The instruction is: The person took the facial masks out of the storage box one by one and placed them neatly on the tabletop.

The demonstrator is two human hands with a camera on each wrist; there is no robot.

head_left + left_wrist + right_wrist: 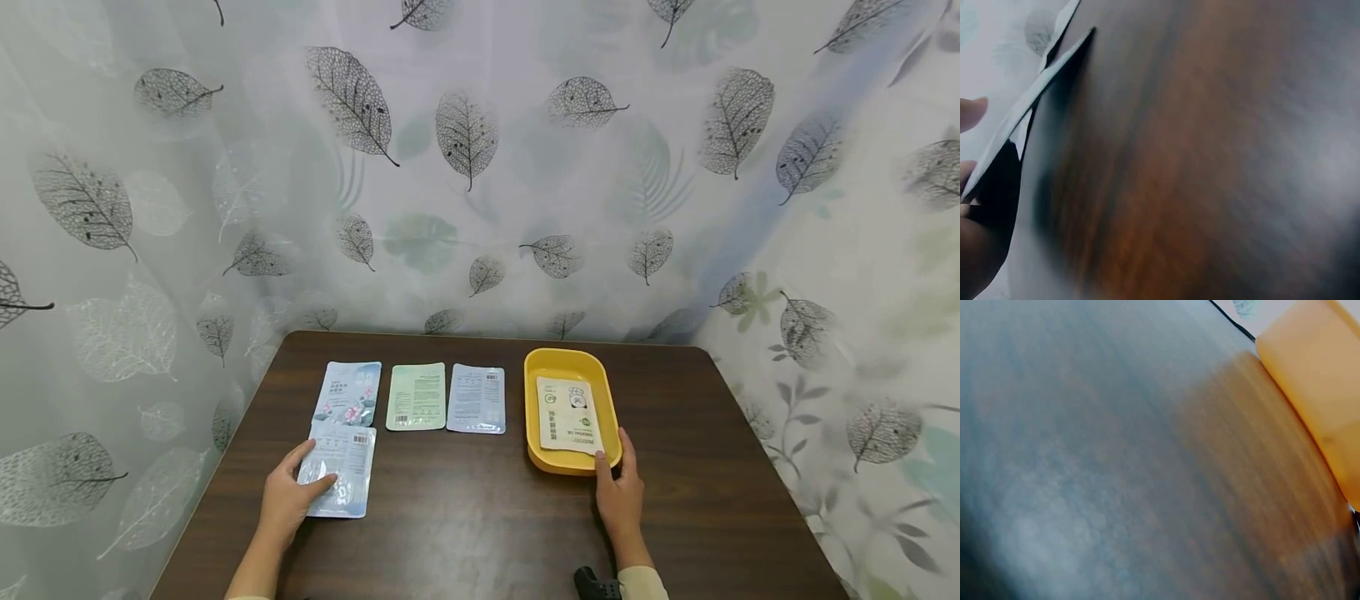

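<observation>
My left hand (pixel 288 492) holds a flat, shiny light-blue packet (pixel 345 479) by its left side, thumb on top. Its upper edge overlaps a blue packet with pink flowers (pixel 348 392). In the left wrist view the held packet (pixel 1029 97) shows edge-on, tilted over the table, with fingertips at the left. At the right, my right hand (pixel 621 492) grips the near right corner of a yellow tray (pixel 534 417), thumb over the rim and fingers outside. A cream packet with a panda drawing (pixel 566 412) lies inside. The right wrist view shows the tray's side (pixel 1316 381), but no hand.
A green packet (pixel 417 397) and a pale blue packet (pixel 477 400) lie side by side between the flowered packet and the tray. The brown table (pixel 450 533) meets a leaf-patterned curtain (pixel 480 208) at the back. A black strap device (pixel 596 583) sits by the right wrist.
</observation>
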